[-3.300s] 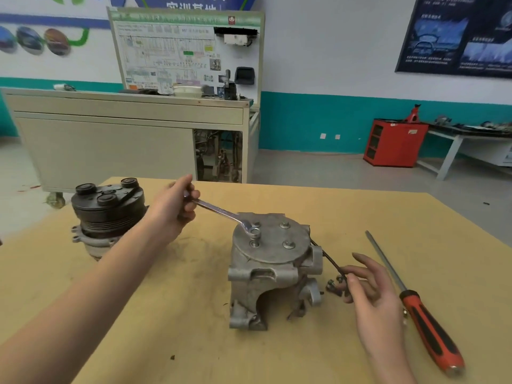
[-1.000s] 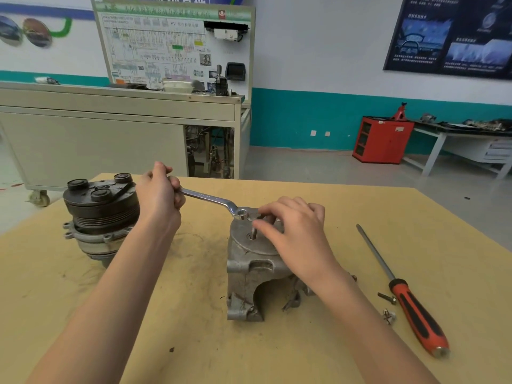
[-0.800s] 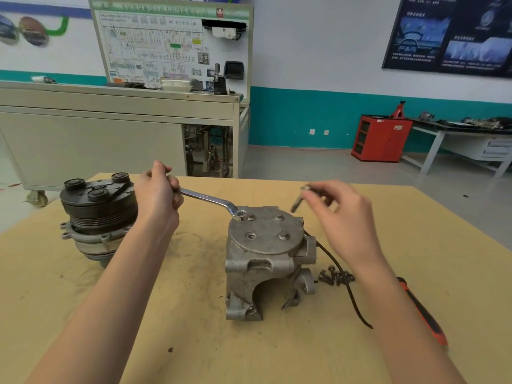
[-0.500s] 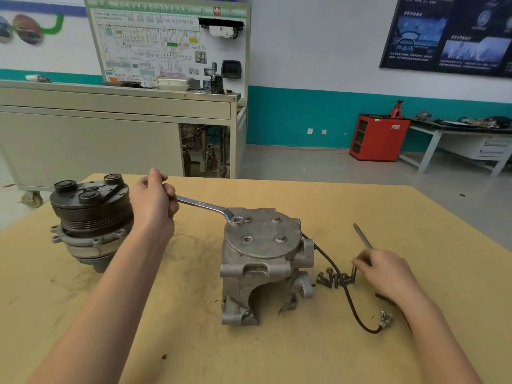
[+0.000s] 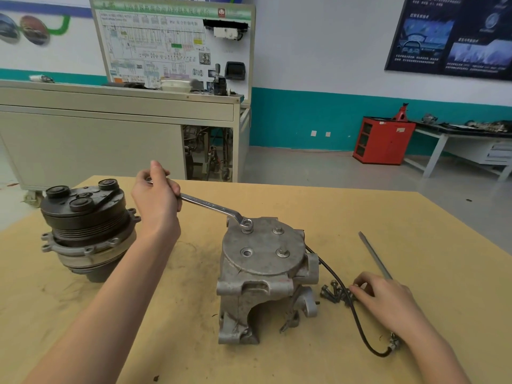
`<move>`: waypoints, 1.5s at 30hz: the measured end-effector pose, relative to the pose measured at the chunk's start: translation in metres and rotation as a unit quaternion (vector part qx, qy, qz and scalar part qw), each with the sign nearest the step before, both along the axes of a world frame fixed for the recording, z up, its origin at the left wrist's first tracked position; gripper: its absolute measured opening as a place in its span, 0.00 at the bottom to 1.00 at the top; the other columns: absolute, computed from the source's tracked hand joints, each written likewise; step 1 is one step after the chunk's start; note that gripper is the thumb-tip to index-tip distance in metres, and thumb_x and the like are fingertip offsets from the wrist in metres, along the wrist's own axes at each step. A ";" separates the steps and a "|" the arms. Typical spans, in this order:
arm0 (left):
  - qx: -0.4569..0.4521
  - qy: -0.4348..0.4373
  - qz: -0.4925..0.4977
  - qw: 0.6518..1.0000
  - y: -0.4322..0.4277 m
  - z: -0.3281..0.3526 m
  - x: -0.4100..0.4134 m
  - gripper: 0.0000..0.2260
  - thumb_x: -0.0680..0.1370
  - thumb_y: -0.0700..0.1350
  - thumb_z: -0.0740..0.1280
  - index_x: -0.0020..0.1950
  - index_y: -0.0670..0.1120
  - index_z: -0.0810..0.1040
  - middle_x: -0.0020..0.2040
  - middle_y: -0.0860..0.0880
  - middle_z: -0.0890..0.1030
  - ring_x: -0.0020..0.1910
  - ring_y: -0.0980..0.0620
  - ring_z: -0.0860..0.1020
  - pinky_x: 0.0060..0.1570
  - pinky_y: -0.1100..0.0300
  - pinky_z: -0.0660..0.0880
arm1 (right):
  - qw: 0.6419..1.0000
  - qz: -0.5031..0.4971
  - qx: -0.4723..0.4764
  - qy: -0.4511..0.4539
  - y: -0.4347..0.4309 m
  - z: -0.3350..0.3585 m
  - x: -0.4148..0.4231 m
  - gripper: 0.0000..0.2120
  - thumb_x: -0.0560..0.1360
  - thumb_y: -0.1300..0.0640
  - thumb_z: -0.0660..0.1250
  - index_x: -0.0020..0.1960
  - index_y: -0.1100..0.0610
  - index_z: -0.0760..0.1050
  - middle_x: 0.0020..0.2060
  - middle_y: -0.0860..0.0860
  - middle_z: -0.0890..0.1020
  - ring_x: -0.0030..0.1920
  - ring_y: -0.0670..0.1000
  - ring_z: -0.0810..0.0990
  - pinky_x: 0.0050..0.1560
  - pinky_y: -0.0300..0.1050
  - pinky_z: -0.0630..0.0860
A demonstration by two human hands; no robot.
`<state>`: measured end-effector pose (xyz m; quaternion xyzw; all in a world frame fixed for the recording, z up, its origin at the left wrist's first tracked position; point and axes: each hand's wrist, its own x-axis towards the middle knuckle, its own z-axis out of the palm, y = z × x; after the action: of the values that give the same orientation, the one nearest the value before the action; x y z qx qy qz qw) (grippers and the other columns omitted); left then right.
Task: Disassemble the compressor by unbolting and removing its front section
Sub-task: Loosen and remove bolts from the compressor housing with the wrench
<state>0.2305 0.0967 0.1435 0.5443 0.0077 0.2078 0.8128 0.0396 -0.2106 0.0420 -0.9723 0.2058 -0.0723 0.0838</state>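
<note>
My left grip is wrapping tight round the handle end of the wrench. The ring is sitting on the rear-left bolt of the compressor, which is standing upright mid-counter. My right grip is lying by the loose bolts, fingertips down; can't tell if it's pinching one. I'm thinking: move it onto the housing as a brace, seat the ring fully, pull level, no rocking. Two more bolts are showing in the cover, one hole is sitting empty. Writing: only "HV" is reading clearly on the wall board; the Chinese text is too small.
</note>
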 end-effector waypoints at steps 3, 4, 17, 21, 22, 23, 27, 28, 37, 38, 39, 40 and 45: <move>0.011 -0.002 -0.001 1.000 -0.004 -0.002 0.002 0.13 0.84 0.51 0.56 0.42 0.48 0.69 0.19 0.56 0.70 0.18 0.60 0.64 0.18 0.66 0.60 | 1.000 0.002 0.001 0.001 0.000 -0.002 0.000 0.13 0.79 0.41 0.56 0.57 0.45 0.73 0.41 0.41 0.74 0.50 0.44 0.76 0.55 0.43 0.70; 0.015 -0.002 0.000 1.000 -0.004 -0.003 0.003 0.13 0.84 0.51 0.56 0.43 0.48 0.69 0.19 0.56 0.70 0.18 0.60 0.64 0.18 0.67 0.60 | 1.000 0.003 0.001 0.002 0.000 -0.003 0.000 0.13 0.79 0.41 0.56 0.57 0.45 0.72 0.41 0.41 0.74 0.50 0.44 0.76 0.54 0.43 0.69; 0.084 -0.050 -0.011 0.995 -0.008 -0.001 0.020 0.12 0.84 0.50 0.55 0.43 0.48 0.68 0.20 0.56 0.70 0.19 0.60 0.65 0.18 0.67 0.61 | 1.000 0.011 -0.011 0.002 0.001 -0.005 -0.001 0.13 0.79 0.41 0.55 0.59 0.44 0.71 0.42 0.41 0.74 0.51 0.44 0.75 0.54 0.44 0.68; 0.113 -0.065 -0.053 0.990 -0.016 0.001 0.030 0.13 0.84 0.51 0.56 0.42 0.47 0.68 0.20 0.55 0.69 0.20 0.60 0.64 0.19 0.67 0.60 | 1.000 0.010 -0.007 0.000 0.002 -0.004 -0.001 0.13 0.79 0.41 0.55 0.58 0.43 0.71 0.41 0.40 0.74 0.49 0.43 0.74 0.55 0.44 0.68; 0.114 -0.064 -0.062 0.990 -0.016 -0.001 0.032 0.13 0.84 0.51 0.56 0.41 0.47 0.68 0.20 0.55 0.69 0.20 0.60 0.64 0.19 0.67 0.60 | 1.000 0.010 -0.009 -0.002 0.001 -0.004 -0.001 0.13 0.79 0.41 0.55 0.58 0.43 0.71 0.40 0.39 0.74 0.48 0.43 0.74 0.55 0.44 0.68; 0.113 -0.061 -0.069 0.989 -0.016 -0.004 0.033 0.14 0.84 0.51 0.56 0.41 0.47 0.68 0.21 0.56 0.69 0.20 0.60 0.65 0.19 0.68 0.60 | 1.000 0.010 -0.012 -0.003 0.001 -0.004 -0.001 0.13 0.79 0.40 0.55 0.58 0.43 0.71 0.40 0.39 0.74 0.47 0.42 0.73 0.56 0.44 0.68; 0.100 -0.052 -0.075 0.991 -0.010 -0.014 0.031 0.14 0.84 0.50 0.57 0.40 0.47 0.67 0.22 0.56 0.69 0.21 0.60 0.66 0.20 0.68 0.61 | 1.000 0.013 -0.021 -0.005 0.002 -0.003 -0.002 0.12 0.79 0.41 0.54 0.58 0.42 0.71 0.38 0.39 0.74 0.45 0.42 0.72 0.56 0.45 0.68; 0.102 -0.058 -0.070 0.991 -0.007 -0.015 0.028 0.14 0.84 0.50 0.57 0.40 0.47 0.66 0.22 0.55 0.70 0.21 0.60 0.66 0.20 0.68 0.61 | 1.000 0.014 -0.022 -0.006 0.002 -0.003 -0.002 0.12 0.79 0.41 0.54 0.58 0.43 0.71 0.38 0.39 0.74 0.45 0.42 0.72 0.56 0.44 0.68; 0.107 -0.152 -0.037 0.982 0.035 -0.020 -0.027 0.11 0.84 0.47 0.56 0.41 0.50 0.67 0.27 0.51 0.79 0.21 0.53 0.72 0.23 0.66 0.67 | 0.999 0.021 -0.035 -0.008 0.005 -0.001 -0.004 0.14 0.79 0.40 0.54 0.60 0.43 0.70 0.39 0.39 0.73 0.46 0.41 0.70 0.58 0.45 0.68; 0.089 -0.158 -0.052 0.982 0.038 -0.021 -0.034 0.12 0.84 0.47 0.55 0.41 0.50 0.68 0.27 0.50 0.79 0.21 0.53 0.72 0.23 0.66 0.67 | 0.999 0.023 -0.035 -0.007 0.006 0.000 -0.004 0.14 0.79 0.41 0.54 0.60 0.43 0.70 0.40 0.39 0.73 0.47 0.42 0.71 0.59 0.45 0.68; 0.065 -0.163 -0.072 0.982 0.041 -0.022 -0.041 0.12 0.83 0.46 0.55 0.40 0.49 0.69 0.27 0.49 0.79 0.21 0.52 0.72 0.24 0.66 0.67 | 0.999 0.025 -0.035 -0.007 0.007 0.000 -0.004 0.14 0.79 0.41 0.54 0.61 0.43 0.70 0.40 0.39 0.73 0.49 0.42 0.73 0.59 0.45 0.67; 0.040 -0.169 -0.089 0.981 0.043 -0.022 -0.047 0.13 0.83 0.46 0.54 0.39 0.50 0.71 0.27 0.48 0.79 0.22 0.51 0.72 0.24 0.66 0.67 | 0.999 0.027 -0.034 -0.008 0.007 0.000 -0.005 0.14 0.79 0.41 0.54 0.61 0.43 0.69 0.41 0.39 0.73 0.51 0.42 0.73 0.60 0.45 0.67; 0.031 -0.213 -0.132 0.968 0.049 -0.018 -0.077 0.22 0.82 0.44 0.50 0.33 0.52 0.76 0.24 0.48 0.76 0.23 0.49 0.70 0.25 0.64 0.65 | 0.999 0.029 -0.032 -0.011 0.008 0.002 -0.006 0.14 0.79 0.41 0.54 0.61 0.43 0.69 0.49 0.39 0.78 0.55 0.43 0.74 0.60 0.45 0.66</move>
<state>0.1539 0.1452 0.1251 0.5090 -0.2438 0.2093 0.7985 0.0333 -0.2030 0.0436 -0.9792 0.1740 -0.0875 0.0573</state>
